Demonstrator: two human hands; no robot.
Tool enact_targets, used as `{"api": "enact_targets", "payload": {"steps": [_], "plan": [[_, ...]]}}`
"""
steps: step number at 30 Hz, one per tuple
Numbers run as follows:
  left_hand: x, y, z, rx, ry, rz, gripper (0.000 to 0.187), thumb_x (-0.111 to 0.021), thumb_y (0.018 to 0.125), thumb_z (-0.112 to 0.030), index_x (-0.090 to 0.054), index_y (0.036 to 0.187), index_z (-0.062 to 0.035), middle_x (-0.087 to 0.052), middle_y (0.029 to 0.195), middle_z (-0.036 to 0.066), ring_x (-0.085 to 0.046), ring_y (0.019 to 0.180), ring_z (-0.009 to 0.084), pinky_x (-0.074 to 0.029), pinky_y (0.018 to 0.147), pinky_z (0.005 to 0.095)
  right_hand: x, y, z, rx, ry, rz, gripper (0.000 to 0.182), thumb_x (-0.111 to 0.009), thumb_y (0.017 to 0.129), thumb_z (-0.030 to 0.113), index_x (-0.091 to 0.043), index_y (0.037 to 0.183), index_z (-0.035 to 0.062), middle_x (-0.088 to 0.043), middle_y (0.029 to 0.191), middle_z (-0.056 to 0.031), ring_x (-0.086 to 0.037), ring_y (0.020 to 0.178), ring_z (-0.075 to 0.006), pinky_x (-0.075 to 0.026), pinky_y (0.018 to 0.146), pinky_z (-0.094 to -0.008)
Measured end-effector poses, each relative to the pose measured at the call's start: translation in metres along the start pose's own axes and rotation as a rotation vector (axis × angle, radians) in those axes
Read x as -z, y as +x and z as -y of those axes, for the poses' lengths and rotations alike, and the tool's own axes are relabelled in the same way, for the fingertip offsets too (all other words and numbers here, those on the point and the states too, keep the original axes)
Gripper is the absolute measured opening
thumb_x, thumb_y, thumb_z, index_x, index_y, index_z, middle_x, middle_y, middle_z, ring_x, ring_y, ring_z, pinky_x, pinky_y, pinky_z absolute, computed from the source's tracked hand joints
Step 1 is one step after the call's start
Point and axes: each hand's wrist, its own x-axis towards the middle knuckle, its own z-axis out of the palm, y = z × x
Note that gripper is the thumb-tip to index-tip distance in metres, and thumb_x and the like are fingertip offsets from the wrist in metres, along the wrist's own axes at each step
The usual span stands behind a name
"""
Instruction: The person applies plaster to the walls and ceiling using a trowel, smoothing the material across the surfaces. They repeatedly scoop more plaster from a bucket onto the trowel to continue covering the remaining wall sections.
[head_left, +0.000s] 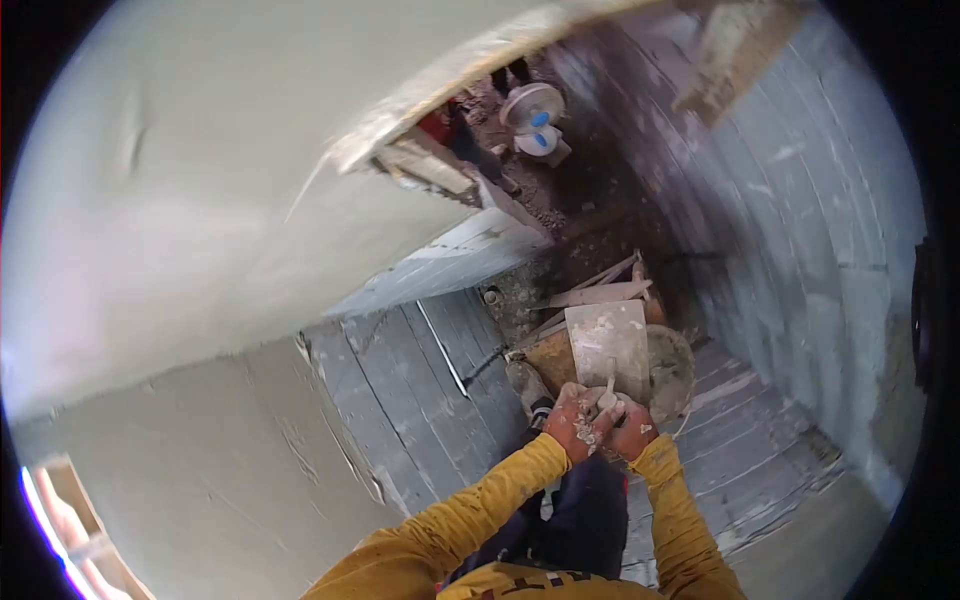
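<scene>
My left hand (576, 424) and my right hand (632, 430) are close together in front of my body, fingers curled inward and caked with wet plaster. A narrow pale piece (609, 388), like a tool handle, rises between them; I cannot tell which hand grips it. Just beyond the fingertips is a flat rectangular board (607, 335) smeared with plaster, its near edge overlapped by my hands. To its right stands a round bucket (672, 375) with grey mix on it, partly hidden by the board.
Wood pieces (600, 294) lie behind the board. My shoe (527, 388) rests on grey planks (410, 370). Plastered wall (200, 200) fills the left, a grey wall (810, 200) the right. Through an opening, a person (460, 135) and a white fan (535, 115) with blue parts are visible lower down.
</scene>
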Motion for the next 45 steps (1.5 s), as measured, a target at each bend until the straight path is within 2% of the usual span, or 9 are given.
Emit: {"api": "enact_targets", "payload": {"steps": [9, 13, 17, 22, 24, 29, 33, 36, 45], "plan": [[0.063, -0.058, -0.034, 0.012, -0.102, -0.281, 0.042, -0.052, 0.092, -0.033, -0.057, 0.125, -0.0077, -0.059, 0.102, 0.013, -0.047, 0.094, 0.0254, -0.04, 0.086, 0.0353, 0.007, 0.026, 0.078, 0.071, -0.187, 0.504, 0.029, -0.059, 0.077, 0.023, -0.059, 0.095, 0.0002, -0.064, 0.077, -0.0125, -0.061, 0.071, -0.0274, -0.047, 0.067, -0.04], [0.072, -0.105, 0.018, 0.085, -0.237, -0.547, 0.039, -0.05, 0.093, -0.031, -0.055, 0.125, -0.0079, -0.058, 0.108, 0.018, -0.05, 0.105, 0.0333, -0.04, 0.093, 0.0395, -0.046, 0.053, 0.121, 0.098, -0.699, 0.573, 0.036, -0.061, 0.078, 0.028, -0.06, 0.102, 0.0019, -0.063, 0.098, -0.0213, -0.061, 0.092, -0.0349, -0.047, 0.082, -0.0412], [0.044, -0.18, 0.107, 0.127, -0.02, -0.65, 0.036, -0.049, 0.093, -0.035, -0.059, 0.116, -0.0088, -0.06, 0.114, 0.015, -0.052, 0.108, 0.0361, -0.04, 0.095, 0.0421, -0.104, 0.093, 0.149, 0.174, -0.86, 0.639, 0.038, -0.061, 0.079, 0.035, -0.059, 0.102, 0.0037, -0.063, 0.101, -0.0227, -0.058, 0.096, -0.0412, -0.046, 0.084, -0.0448], [-0.045, -0.268, 0.183, 0.808, -0.672, -0.755, 0.033, -0.055, 0.089, -0.032, -0.059, 0.115, -0.0118, -0.059, 0.119, 0.014, -0.053, 0.112, 0.032, -0.041, 0.094, 0.0416, -0.191, 0.166, 0.127, 0.347, -1.055, 0.67, 0.041, -0.061, 0.081, 0.037, -0.057, 0.106, 0.0046, -0.063, 0.104, -0.0219, -0.057, 0.1, -0.0413, -0.046, 0.086, -0.0454], [-0.122, -0.305, 0.223, 0.753, -0.109, -0.617, 0.038, -0.056, 0.087, -0.032, -0.055, 0.122, -0.0157, -0.058, 0.121, 0.015, -0.055, 0.109, 0.0317, -0.043, 0.092, 0.0432, -0.232, 0.19, 0.134, 0.319, -1.141, 0.647, 0.042, -0.06, 0.082, 0.038, -0.057, 0.107, 0.0046, -0.062, 0.105, -0.0218, -0.057, 0.101, -0.0412, -0.046, 0.086, -0.0453], [-0.275, -0.345, 0.254, 1.109, -0.898, -0.48, 0.038, -0.048, 0.091, -0.039, -0.055, 0.118, -0.0129, -0.06, 0.115, 0.017, -0.056, 0.108, 0.0327, -0.043, 0.092, 0.0445, -0.358, 0.234, 0.165, 0.371, -1.268, 0.704, 0.044, -0.06, 0.083, 0.037, -0.055, 0.112, 0.0043, -0.061, 0.11, -0.0218, -0.055, 0.106, -0.041, -0.045, 0.089, -0.0447], [-0.335, -0.343, 0.251, 1.245, -1.189, -0.628, 0.036, -0.053, 0.092, -0.039, -0.058, 0.107, -0.0074, -0.064, 0.094, 0.01, -0.061, 0.083, 0.0236, -0.051, 0.07, 0.0372, -0.435, 0.27, 0.17, 0.427, -1.217, 0.708, 0.042, -0.059, 0.084, 0.037, -0.055, 0.112, 0.0057, -0.061, 0.112, -0.0208, -0.055, 0.106, -0.0402, -0.044, 0.09, -0.0453], [-0.285, -0.335, 0.215, 1.324, -1.839, -0.839, 0.036, -0.055, 0.092, -0.039, -0.054, 0.111, -0.0085, -0.061, 0.085, 0.008, -0.059, 0.065, 0.0202, -0.048, 0.05, 0.0356, -0.482, 0.285, 0.179, 0.467, -1.263, 0.674, 0.043, -0.059, 0.084, 0.036, -0.054, 0.116, 0.0076, -0.06, 0.114, -0.0195, -0.056, 0.108, -0.0382, -0.044, 0.092, -0.0442], [-0.274, -0.308, 0.207, 1.393, -2.133, -0.758, 0.04, -0.057, 0.089, -0.039, -0.052, 0.117, -0.011, -0.06, 0.094, 0.011, -0.059, 0.067, 0.0258, -0.045, 0.051, 0.0417, -0.557, 0.325, 0.184, 0.443, -1.394, 0.576, 0.046, -0.059, 0.085, 0.037, -0.056, 0.12, 0.0077, -0.057, 0.124, -0.0161, -0.053, 0.116, -0.0346, -0.042, 0.099, -0.043]]}}
